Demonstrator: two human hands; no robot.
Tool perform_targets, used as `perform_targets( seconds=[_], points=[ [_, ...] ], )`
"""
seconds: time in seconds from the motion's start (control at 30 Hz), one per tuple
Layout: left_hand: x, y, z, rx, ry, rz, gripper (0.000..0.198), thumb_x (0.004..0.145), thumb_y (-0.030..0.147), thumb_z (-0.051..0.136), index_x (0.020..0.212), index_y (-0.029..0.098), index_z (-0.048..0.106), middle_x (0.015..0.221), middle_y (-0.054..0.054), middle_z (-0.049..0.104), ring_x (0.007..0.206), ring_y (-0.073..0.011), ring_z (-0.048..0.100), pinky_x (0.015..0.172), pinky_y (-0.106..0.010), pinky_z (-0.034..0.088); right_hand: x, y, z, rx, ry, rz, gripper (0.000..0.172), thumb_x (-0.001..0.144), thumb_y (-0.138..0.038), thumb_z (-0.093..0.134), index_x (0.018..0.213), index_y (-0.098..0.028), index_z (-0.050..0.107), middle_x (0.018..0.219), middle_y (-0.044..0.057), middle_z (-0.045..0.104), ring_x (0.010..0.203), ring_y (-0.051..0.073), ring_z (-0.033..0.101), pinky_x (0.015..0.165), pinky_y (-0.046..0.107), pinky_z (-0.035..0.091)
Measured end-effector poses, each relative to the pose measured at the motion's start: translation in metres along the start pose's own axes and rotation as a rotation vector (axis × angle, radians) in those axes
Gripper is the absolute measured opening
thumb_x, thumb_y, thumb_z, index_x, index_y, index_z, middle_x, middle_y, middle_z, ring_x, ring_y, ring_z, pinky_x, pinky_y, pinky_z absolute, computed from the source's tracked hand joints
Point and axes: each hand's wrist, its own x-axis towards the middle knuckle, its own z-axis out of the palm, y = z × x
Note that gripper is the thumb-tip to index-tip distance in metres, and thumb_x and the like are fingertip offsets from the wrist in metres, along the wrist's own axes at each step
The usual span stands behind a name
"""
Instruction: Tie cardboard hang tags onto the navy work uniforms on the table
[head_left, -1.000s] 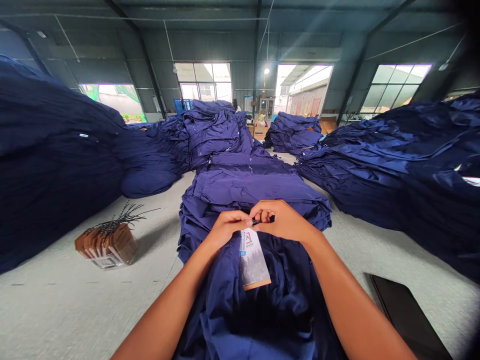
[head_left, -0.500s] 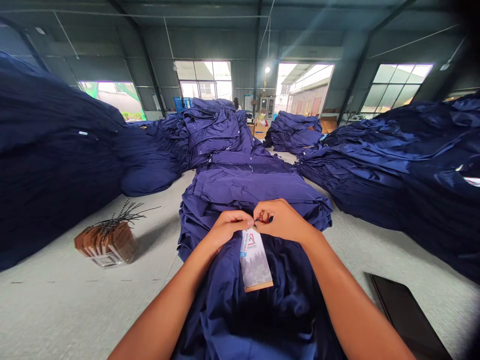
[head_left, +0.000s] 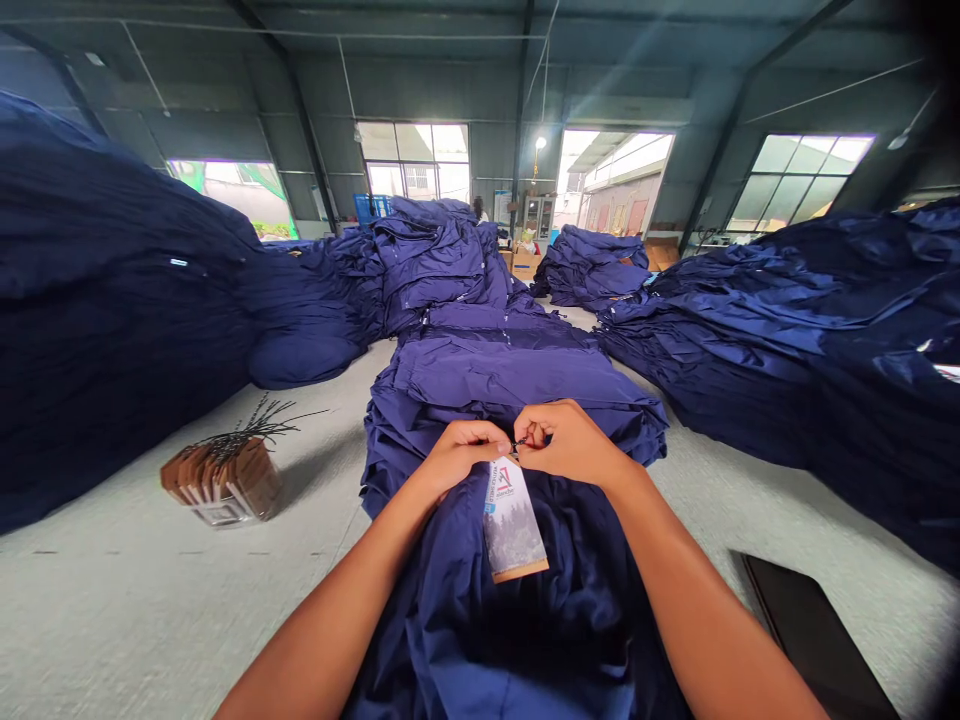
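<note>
"How far along are you?"

"Partway through this piece, I'd judge. On my feed the paper tag [head_left: 517, 525] lies against the dark blue garment [head_left: 442, 610] in the lower middle of the frame, printed side up, its top end just below my hands."

"And the hands?"

"My left hand [head_left: 466, 455] has thumb and finger pinched together, and my right hand [head_left: 566, 440] is pinched just beside it. A short black cord [head_left: 518, 445] runs between them; I take both to be gripping it. Whether the left has some cloth too, I can't tell."

"So what's left?"

"The tag is at the garment, but I can't make out a closed fastening, so I'd call securing the cord unfinished."

"Beyond that?"

"A bundle of tags [head_left: 221, 485] with loose black cords stands on the surface [head_left: 112, 610] at lower left. A stack of blue clothes [head_left: 510, 375] lies mid-frame; I can't tell which carry tags."
</note>
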Motion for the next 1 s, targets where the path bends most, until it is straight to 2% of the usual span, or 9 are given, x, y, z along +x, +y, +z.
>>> perform_targets(
  seconds=[0.1,0.27,0.4,0.57,0.73,0.9,1.0],
  points=[
    [-0.0016,0.0000,0.0002,-0.036,0.018,-0.007,0.026,0.068,0.039,0.085,0.071,0.015,0.077,0.067,-0.002,0.070,0.063,-0.0136,0.057,0.066,-0.026,0.041,0.0004,0.0005,0.0007,-0.009,0.006,0.011,0.004,0.074,-0.016,0.065,0.077,-0.018,0.067,0.063,-0.004,0.056,0.061,0.010,0.049,0.058,0.022,0.039],
    [-0.0042,0.0002,0.0016,-0.033,0.033,-0.018,0.030,0.072,0.043,0.084,0.074,0.014,0.078,0.069,-0.004,0.072,0.064,-0.0152,0.060,0.065,-0.026,0.043,0.0008,-0.0011,-0.0026,-0.031,-0.004,-0.030,0.010,0.083,-0.019,0.065,0.084,-0.020,0.075,0.077,0.000,0.066,0.067,0.013,0.056,0.064,0.025,0.044],
    [-0.0030,-0.0009,0.0020,-0.005,0.039,-0.022,0.031,0.071,0.044,0.085,0.074,0.014,0.079,0.069,-0.005,0.073,0.063,-0.0149,0.059,0.064,-0.026,0.043,-0.0009,-0.0056,-0.0069,-0.113,-0.005,-0.072,0.017,0.086,-0.016,0.063,0.084,-0.020,0.079,0.077,0.002,0.068,0.062,0.012,0.054,0.060,0.026,0.040],
    [-0.0003,-0.0026,0.0030,0.021,0.072,-0.022,0.030,0.069,0.043,0.086,0.067,0.015,0.076,0.064,-0.004,0.071,0.058,-0.0141,0.057,0.061,-0.026,0.041,-0.0008,-0.0076,-0.0058,-0.239,0.021,-0.133,0.019,0.081,-0.010,0.059,0.071,-0.020,0.071,0.070,-0.001,0.063,0.060,0.011,0.051,0.059,0.025,0.035],
    [-0.0005,-0.0002,0.0045,0.037,0.073,-0.040,0.026,0.068,0.040,0.084,0.065,0.015,0.075,0.061,-0.003,0.068,0.056,-0.0125,0.054,0.059,-0.025,0.038,0.0019,-0.0051,-0.0003,-0.297,0.052,-0.114,0.014,0.075,-0.011,0.065,0.063,-0.018,0.062,0.066,-0.003,0.059,0.059,0.009,0.047,0.058,0.024,0.033],
    [-0.0012,0.0023,0.0043,0.043,0.052,-0.037,0.024,0.067,0.036,0.083,0.062,0.015,0.074,0.059,-0.002,0.067,0.056,-0.0124,0.053,0.059,-0.025,0.037,0.0034,-0.0027,0.0022,-0.317,0.096,-0.069,0.014,0.073,-0.011,0.064,0.061,-0.018,0.060,0.063,-0.003,0.058,0.058,0.009,0.046,0.057,0.024,0.031],
    [-0.0012,0.0008,0.0029,0.020,0.067,-0.053,0.024,0.066,0.036,0.083,0.063,0.015,0.075,0.060,-0.003,0.068,0.056,-0.0127,0.054,0.059,-0.026,0.038,0.0030,0.0004,0.0007,-0.240,0.082,-0.028,0.012,0.074,-0.011,0.063,0.065,-0.018,0.066,0.065,-0.003,0.061,0.057,0.009,0.048,0.056,0.024,0.034]
  ],
)
